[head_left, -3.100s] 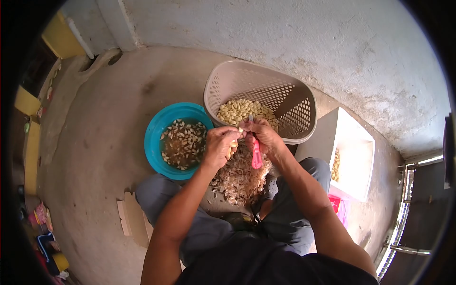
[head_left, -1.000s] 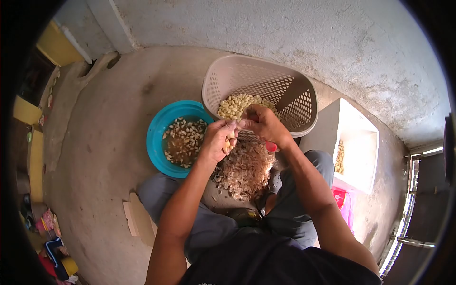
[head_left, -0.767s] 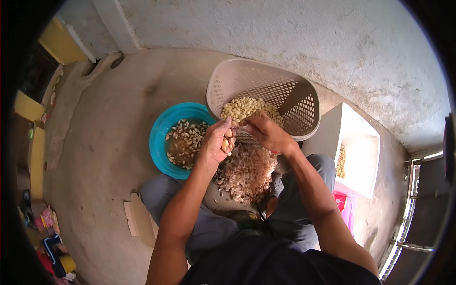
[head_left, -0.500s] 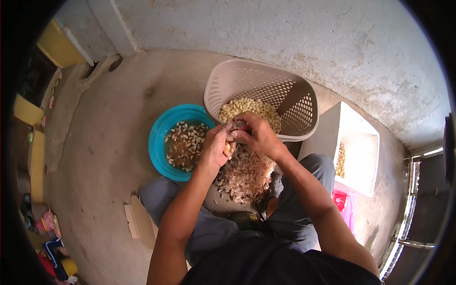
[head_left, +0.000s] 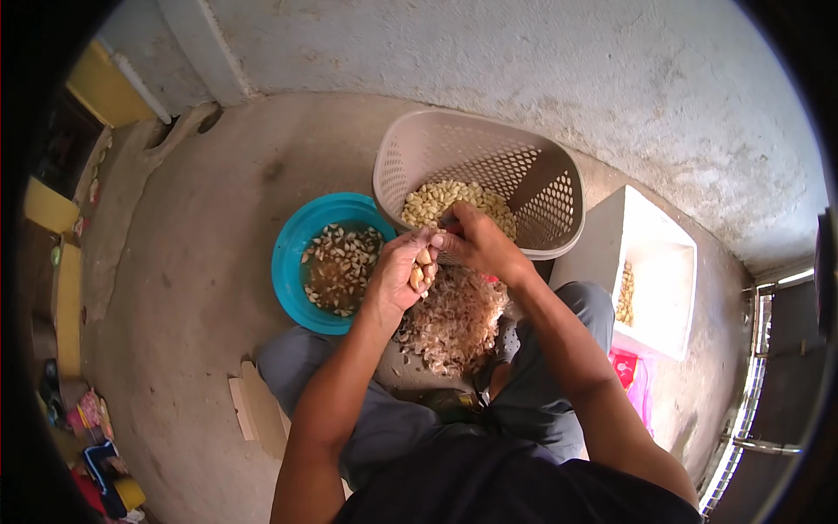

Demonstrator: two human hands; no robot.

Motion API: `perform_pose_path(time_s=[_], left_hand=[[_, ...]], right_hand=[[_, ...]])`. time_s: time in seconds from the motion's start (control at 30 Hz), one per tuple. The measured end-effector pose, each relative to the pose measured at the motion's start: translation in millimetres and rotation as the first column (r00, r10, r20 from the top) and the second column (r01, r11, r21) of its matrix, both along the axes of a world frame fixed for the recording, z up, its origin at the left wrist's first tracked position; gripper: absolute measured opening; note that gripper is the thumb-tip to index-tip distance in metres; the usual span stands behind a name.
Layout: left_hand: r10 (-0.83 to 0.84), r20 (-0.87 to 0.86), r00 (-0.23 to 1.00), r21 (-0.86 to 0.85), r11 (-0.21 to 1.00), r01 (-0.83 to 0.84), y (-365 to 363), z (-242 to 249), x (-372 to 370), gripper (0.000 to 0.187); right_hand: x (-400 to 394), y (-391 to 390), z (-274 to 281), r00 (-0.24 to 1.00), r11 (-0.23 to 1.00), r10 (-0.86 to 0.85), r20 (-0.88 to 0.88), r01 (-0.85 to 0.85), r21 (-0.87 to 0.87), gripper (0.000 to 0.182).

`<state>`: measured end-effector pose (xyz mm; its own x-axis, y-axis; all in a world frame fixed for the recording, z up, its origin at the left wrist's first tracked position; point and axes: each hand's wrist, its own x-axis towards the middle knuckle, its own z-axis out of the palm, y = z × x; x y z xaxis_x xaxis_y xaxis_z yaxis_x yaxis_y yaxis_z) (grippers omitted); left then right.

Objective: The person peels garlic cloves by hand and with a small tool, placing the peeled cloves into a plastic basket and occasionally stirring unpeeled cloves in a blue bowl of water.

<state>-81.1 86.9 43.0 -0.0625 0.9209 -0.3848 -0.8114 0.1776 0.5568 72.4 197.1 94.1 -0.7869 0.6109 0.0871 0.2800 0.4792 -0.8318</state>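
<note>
My left hand [head_left: 404,269] is curled round several garlic cloves [head_left: 421,270], which show in its palm. Against its fingertips, my right hand [head_left: 478,243] is closed in a pinch; a bit of red shows below it, and what it holds is too small to make out. Both hands are over the near edge of a beige basket [head_left: 559,240] with pale peeled cloves [head_left: 454,199] inside. To the left, a turquoise basin [head_left: 290,240] holds cloves in brownish water. Below the hands lies a heap of papery skins [head_left: 454,323].
A white foam box [head_left: 659,288] with some cloves inside stands at the right, near a pink bag [head_left: 642,393]. Flattened cardboard [head_left: 259,410] lies by the left knee. A wall [head_left: 524,61] rises behind the basket. Various items lie at the far left.
The fingers of both hands have shifted slightly, and more of the cloves in my left palm shows. The red bit has moved from between the hands to below my right hand.
</note>
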Motion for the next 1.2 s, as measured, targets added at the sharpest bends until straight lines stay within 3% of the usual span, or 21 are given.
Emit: perform_pose_path(time_s=[0.2,0.4,0.6,0.8,0.9,1.1,1.2], left_hand=[[0.046,-0.138,0.989,-0.023,0.998,-0.05,-0.1,4.5,5.2,0.012],[0.071,-0.17,0.983,0.0,0.997,-0.072,0.4,2.9,4.5,0.012],[0.098,-0.201,0.975,0.006,0.995,-0.099,-1.4,9.5,6.6,0.013],[0.033,-0.206,0.978,0.028,0.999,-0.028,-2.0,4.5,2.2,0.013],[-0.005,-0.174,0.985,0.04,0.999,0.012,-3.3,2.0,-1.0,0.012],[0.013,-0.195,0.981,0.058,0.998,-0.002,-2.4,2.2,-0.2,0.013],[0.0,-0.207,0.978,0.041,0.999,0.008,-1.6,0.1,-0.2,0.015]], right_hand=[[3.2,-6.9,1.0,0.996,0.978,0.079,0.048,-0.087,0.188,0.033],[0.0,-7.1,5.8,0.992,0.978,0.046,0.118,-0.068,0.197,0.033],[-1.1,-9.1,-2.2,1.0,0.979,0.015,-0.025,-0.01,0.204,0.039],[1.8,-2.6,1.8,0.993,0.99,0.08,0.091,-0.089,0.105,0.039],[2.1,-0.8,-5.0,0.995,0.986,0.093,0.039,-0.097,0.136,0.042],[6.8,-3.8,4.0,0.984,0.992,0.1,0.149,-0.111,0.065,0.043],[7.7,-6.5,4.5,0.974,0.969,0.155,0.163,-0.182,0.169,0.04]])
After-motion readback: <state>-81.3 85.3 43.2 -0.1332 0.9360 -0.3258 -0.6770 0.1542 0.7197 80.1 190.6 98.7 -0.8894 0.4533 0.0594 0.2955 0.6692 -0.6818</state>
